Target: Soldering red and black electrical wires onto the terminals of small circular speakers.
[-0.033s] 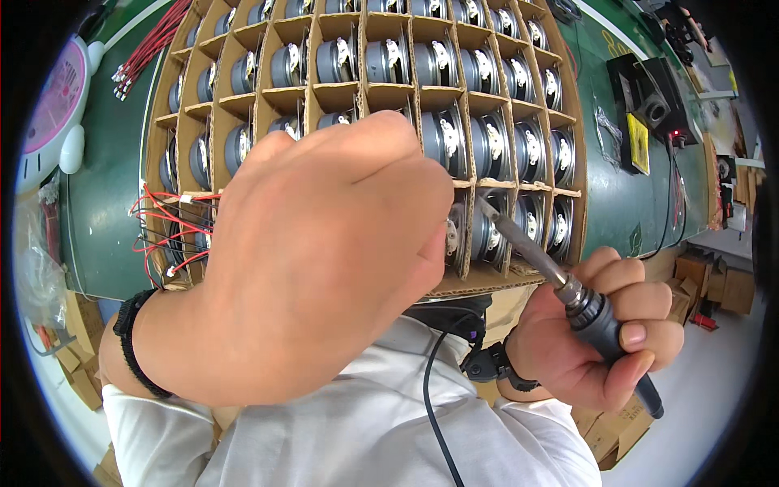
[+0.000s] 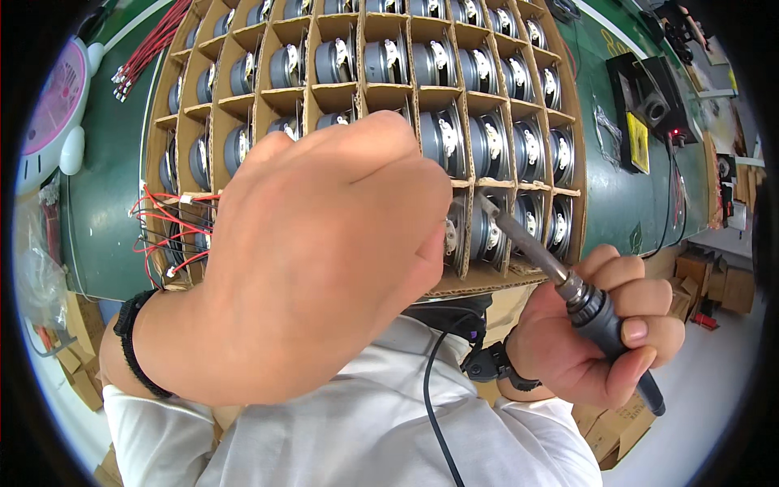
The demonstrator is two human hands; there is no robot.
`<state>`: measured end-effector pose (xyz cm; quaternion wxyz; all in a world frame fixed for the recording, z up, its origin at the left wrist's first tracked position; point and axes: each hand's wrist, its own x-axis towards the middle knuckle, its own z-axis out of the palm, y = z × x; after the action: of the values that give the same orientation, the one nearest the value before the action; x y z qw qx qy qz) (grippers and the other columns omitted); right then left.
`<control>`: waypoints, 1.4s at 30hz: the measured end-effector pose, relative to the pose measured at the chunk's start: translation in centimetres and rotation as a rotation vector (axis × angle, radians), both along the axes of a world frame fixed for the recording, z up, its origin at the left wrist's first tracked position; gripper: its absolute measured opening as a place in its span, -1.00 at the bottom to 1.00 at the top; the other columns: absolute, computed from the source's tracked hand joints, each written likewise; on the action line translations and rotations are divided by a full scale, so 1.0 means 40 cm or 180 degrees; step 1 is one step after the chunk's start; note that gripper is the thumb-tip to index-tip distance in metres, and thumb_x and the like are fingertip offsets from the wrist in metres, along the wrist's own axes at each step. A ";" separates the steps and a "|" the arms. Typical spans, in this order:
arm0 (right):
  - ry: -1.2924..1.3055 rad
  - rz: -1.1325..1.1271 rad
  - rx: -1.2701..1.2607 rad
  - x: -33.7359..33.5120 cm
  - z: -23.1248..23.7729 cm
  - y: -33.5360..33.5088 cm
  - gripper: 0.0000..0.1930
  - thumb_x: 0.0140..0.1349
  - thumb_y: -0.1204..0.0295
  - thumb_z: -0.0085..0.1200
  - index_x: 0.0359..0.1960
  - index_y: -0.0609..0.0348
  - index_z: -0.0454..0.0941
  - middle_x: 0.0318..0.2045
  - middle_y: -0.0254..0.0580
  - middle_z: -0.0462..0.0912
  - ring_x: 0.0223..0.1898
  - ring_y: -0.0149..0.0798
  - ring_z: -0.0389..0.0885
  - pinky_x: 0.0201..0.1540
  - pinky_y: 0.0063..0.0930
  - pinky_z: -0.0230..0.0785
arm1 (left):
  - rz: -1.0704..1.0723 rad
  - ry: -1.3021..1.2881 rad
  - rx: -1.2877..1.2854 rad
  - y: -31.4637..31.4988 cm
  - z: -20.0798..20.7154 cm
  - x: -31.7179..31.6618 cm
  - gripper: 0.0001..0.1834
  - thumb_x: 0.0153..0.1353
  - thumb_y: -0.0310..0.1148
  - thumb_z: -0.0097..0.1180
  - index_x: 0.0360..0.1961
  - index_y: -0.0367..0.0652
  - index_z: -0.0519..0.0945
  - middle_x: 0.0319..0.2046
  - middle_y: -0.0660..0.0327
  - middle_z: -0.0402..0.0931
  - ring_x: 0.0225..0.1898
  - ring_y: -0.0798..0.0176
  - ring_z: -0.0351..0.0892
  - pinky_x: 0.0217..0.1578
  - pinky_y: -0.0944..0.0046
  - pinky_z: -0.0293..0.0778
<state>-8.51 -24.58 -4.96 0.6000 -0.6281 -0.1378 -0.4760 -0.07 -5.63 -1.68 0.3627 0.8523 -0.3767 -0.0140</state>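
My right hand [image 2: 600, 333] is wrapped round the dark handle of a soldering iron [image 2: 535, 252]. The iron's metal barrel slants up and left, its tip end over a front-row compartment of a cardboard divider box [image 2: 466, 280]. Round speakers [image 2: 442, 144] with grey magnets and pale terminal strips stand on edge in the compartments. Large in the foreground, my left hand [image 2: 324, 235] is closed over the front rows, its back toward me. Its fingertips are hidden, so whatever they hold cannot be seen. A speaker [image 2: 453, 235] partly shows just beside its thumb.
Red and black wires with white connectors [image 2: 174, 227] lie over the box's front-left corner. More red wires [image 2: 154, 45] lie at the back left, near a pink and white fan [image 2: 61, 105]. A black soldering station [image 2: 653, 101] stands right on the green table [image 2: 604, 207].
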 end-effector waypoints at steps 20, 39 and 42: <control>0.0323 -0.0548 0.0058 0.011 -0.012 -0.069 -0.62 0.56 0.00 -0.30 -0.01 0.01 0.39 -0.28 -0.13 0.51 -0.61 -0.43 0.35 -0.61 -0.62 0.24 | -0.0135 -0.0052 0.0035 0.003 0.006 0.005 -0.84 -0.10 -0.61 0.26 -0.43 -0.22 0.59 -0.49 0.15 0.47 -0.46 0.09 0.49 -0.47 0.19 0.37; 0.0615 -0.0799 0.0625 -0.006 -0.003 -0.086 -0.52 0.47 -0.18 -0.22 0.02 -0.04 0.32 -0.25 -0.20 0.49 -0.54 -0.46 0.39 -0.58 -0.69 0.28 | -0.0021 -0.0079 0.0018 0.007 0.042 -0.011 -0.86 0.02 -0.62 0.26 -0.36 -0.22 0.60 -0.39 0.17 0.48 -0.34 0.18 0.47 -0.32 0.29 0.35; 0.0630 -0.0871 0.0727 -0.005 -0.019 -0.091 -0.49 0.44 -0.21 -0.19 0.01 -0.03 0.33 -0.23 -0.23 0.50 -0.51 -0.46 0.43 -0.57 -0.68 0.28 | 0.0134 0.0276 -0.0389 0.049 0.057 -0.009 -0.89 0.08 -0.61 0.25 -0.36 -0.24 0.58 -0.37 0.21 0.49 -0.33 0.29 0.45 -0.29 0.36 0.32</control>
<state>-8.72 -28.23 -5.70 0.6077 -0.6125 0.0633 -0.5015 -0.42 -3.67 0.60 0.4302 0.8349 -0.3428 -0.0202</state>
